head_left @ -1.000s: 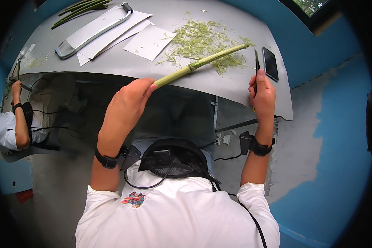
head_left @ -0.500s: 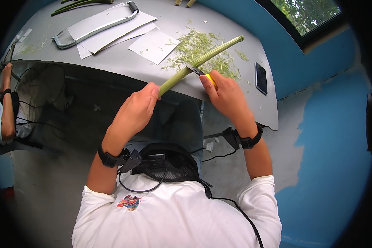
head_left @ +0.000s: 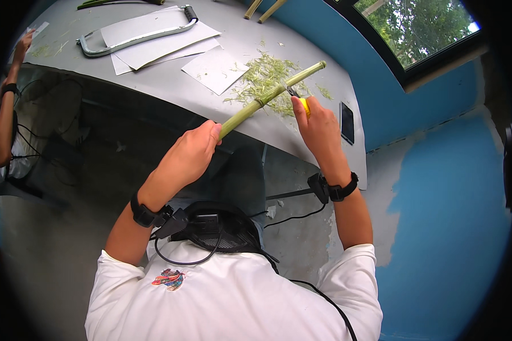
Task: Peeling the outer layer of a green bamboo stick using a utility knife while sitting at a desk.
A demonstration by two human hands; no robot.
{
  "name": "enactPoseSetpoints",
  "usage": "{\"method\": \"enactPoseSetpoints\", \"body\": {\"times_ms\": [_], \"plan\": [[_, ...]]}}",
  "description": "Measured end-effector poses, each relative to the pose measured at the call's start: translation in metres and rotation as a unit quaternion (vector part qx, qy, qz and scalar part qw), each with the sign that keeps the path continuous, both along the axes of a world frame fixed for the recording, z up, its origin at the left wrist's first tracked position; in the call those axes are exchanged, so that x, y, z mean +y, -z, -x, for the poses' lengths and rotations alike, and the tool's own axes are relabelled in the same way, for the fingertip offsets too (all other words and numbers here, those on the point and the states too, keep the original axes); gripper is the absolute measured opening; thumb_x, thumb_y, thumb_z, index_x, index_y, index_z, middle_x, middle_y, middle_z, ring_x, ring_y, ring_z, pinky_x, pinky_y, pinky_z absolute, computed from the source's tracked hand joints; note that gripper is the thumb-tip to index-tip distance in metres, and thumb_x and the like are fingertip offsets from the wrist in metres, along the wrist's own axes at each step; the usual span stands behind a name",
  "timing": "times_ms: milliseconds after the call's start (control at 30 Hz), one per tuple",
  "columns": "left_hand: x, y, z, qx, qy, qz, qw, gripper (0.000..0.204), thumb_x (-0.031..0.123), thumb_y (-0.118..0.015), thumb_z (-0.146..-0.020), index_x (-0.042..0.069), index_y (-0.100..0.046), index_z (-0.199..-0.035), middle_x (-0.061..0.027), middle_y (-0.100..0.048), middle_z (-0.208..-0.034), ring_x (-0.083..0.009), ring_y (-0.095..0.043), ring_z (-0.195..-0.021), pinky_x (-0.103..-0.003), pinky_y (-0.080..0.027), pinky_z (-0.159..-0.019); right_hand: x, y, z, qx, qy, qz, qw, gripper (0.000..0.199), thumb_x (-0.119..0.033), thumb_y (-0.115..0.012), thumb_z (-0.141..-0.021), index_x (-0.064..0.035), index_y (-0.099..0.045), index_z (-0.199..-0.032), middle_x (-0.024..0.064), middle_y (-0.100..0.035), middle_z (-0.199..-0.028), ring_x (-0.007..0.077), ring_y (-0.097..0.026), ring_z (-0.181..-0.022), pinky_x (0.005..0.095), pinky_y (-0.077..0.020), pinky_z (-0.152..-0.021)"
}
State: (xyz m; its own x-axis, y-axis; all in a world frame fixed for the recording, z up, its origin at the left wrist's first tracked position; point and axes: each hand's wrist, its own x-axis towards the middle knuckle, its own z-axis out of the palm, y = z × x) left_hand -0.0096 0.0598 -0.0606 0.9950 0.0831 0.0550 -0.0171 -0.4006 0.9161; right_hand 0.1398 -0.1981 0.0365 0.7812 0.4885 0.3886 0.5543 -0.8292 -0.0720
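My left hand [head_left: 190, 149] is closed around the near end of a green bamboo stalk [head_left: 242, 118]. The stalk slants up and away to the right, past the table's front edge, with a ringed joint partway along it. In my right hand [head_left: 320, 129] is a knife with a yellow handle [head_left: 305, 105], gripped with the thumb along it. Its blade meets the stalk beyond the joint, or lies just beside it; I cannot tell which. Thin green shavings [head_left: 261, 71] are scattered on the table under and around the stalk.
A bow saw [head_left: 137, 45] lies on white paper sheets [head_left: 159, 37], with a smaller sheet [head_left: 213, 69] beside them. A phone [head_left: 347, 122] lies near the table's right edge. Bamboo pieces [head_left: 273, 10] and green stalks [head_left: 119, 3] are at the back. Another person's arm [head_left: 8, 105] is at far left.
My right hand has slid the knife farther up the stalk, away from my left hand, and the joint now shows. The view has shifted slightly. The other person's hand has moved up.
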Motion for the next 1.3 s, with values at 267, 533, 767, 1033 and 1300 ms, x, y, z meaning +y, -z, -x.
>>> {"method": "enactPoseSetpoints", "body": {"times_ms": [267,533,767,1033,1300], "plan": [[-0.002,-0.003,0.002,-0.036,-0.007,-0.019,0.999,0.047,0.037,-0.037,-0.126,-0.002,-0.059,-0.11,-0.0199,-0.064,-0.083,-0.0386,-0.063,-0.076,-0.049,-0.052,-0.075,0.018,0.001,0.025,0.106,-0.031,-0.001,0.994,0.058,-0.051,-0.064,-0.113,-0.0008,-0.067,-0.086,0.0265,-0.067,-0.071,0.0506,-0.068,-0.07,0.059,-0.053,-0.066],[-0.006,-0.002,0.004,-0.06,-0.028,-0.038,0.997,0.041,0.031,-0.041,-0.125,-0.003,-0.057,-0.11,-0.0266,-0.066,-0.087,-0.0512,-0.064,-0.082,-0.053,-0.052,-0.076,0.011,0.006,0.007,-0.011,-0.012,0.057,0.998,0.059,-0.053,-0.061,-0.114,-0.0017,-0.065,-0.086,0.0258,-0.068,-0.071,0.0502,-0.068,-0.068,0.0589,-0.0535,-0.064],[-0.001,-0.004,0.006,-0.044,-0.01,-0.015,0.999,0.048,0.037,-0.037,-0.126,-0.002,-0.06,-0.11,-0.0223,-0.063,-0.083,-0.0424,-0.062,-0.074,-0.049,-0.053,-0.075,-0.006,-0.018,-0.006,0.038,-0.016,-0.006,0.999,0.056,-0.05,-0.063,-0.115,-0.0015,-0.063,-0.086,0.0248,-0.066,-0.069,0.049,-0.067,-0.067,0.0573,-0.0505,-0.063],[0.004,-0.002,0.003,0.044,0.036,0.129,0.99,0.052,0.049,-0.038,-0.125,0.005,-0.059,-0.107,0.0003,-0.052,-0.077,-0.0115,-0.05,-0.062,-0.032,-0.047,-0.059,0.01,0.018,0.02,0.111,-0.088,-0.076,0.987,0.055,-0.046,-0.064,-0.116,-0.0002,-0.059,-0.086,0.024,-0.059,-0.069,0.0458,-0.057,-0.063,0.0514,-0.0437,-0.06],[0.007,-0.003,0.001,0.142,0.046,0.208,0.967,0.05,0.053,-0.038,-0.124,0.01,-0.058,-0.107,0.0058,-0.045,-0.076,-0.0053,-0.039,-0.057,-0.026,-0.039,-0.051,0.011,0.018,-0.012,-0.049,-0.008,0.016,0.999,0.054,-0.048,-0.065,-0.114,-0.0024,-0.062,-0.086,0.0249,-0.065,-0.069,0.0501,-0.065,-0.064,0.0569,-0.0494,-0.06]]}}
